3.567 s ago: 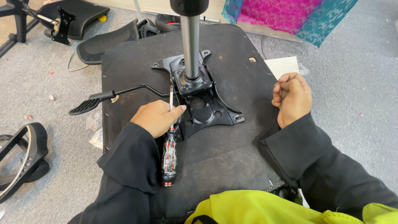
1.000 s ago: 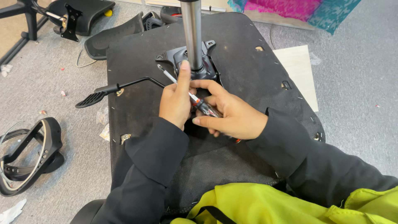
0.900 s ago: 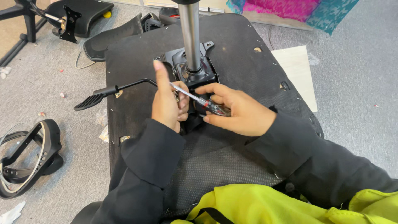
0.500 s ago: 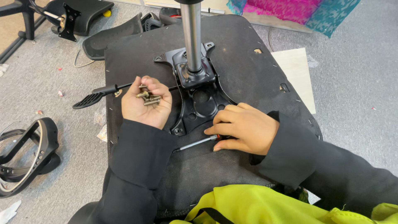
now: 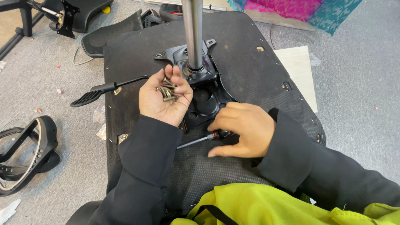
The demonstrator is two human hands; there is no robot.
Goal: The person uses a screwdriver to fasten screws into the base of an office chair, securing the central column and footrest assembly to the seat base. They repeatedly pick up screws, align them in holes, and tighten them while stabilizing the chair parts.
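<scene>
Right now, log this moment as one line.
left hand: palm up, cupping screws | right hand: on screwdriver lying on chair seat underside | metal post: upright

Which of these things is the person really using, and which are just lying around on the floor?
In use:
left hand cupping a pile of screws
right hand resting on a screwdriver
upturned chair seat with its metal mounting plate and post

Lying about:
curved armrest piece
black chair part
pale board
pink and teal cloth
</scene>
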